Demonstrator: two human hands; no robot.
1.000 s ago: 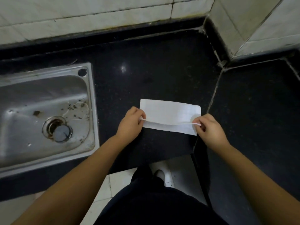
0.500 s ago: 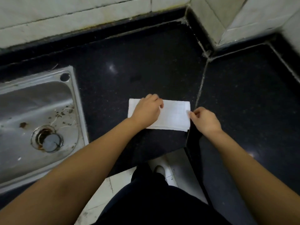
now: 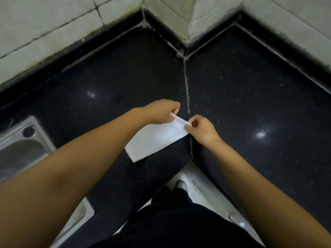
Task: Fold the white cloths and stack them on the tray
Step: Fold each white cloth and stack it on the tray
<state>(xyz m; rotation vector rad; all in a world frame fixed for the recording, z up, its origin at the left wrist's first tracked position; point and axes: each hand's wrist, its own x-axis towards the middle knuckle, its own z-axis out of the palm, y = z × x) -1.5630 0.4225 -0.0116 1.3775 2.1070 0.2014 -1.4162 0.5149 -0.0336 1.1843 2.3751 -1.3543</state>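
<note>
Since half a second back, your left hand (image 3: 161, 111) has come off the top of the cloth (image 3: 157, 138) and gone over to its right end, and your view has swung right so the sink (image 3: 23, 149) is now mostly cut off at the left edge. Around you it's black counter (image 3: 107, 77) in an L shape, with a grout seam (image 3: 187, 90) running down right by your hands, white wall tiles (image 3: 44, 33) behind and a tiled corner post (image 3: 188, 18) at the back. Your left forearm lies across the cloth's far left part and hides it. Both hands pinch the right end: the left takes the far corner, and your right hand (image 3: 201, 130) takes the near corner, lifting that end a bit. The cloth sits on the counter near the front edge, just left of the seam. It's a folded strip whose long axis runs diagonally, from near-left up to far-right.
</note>
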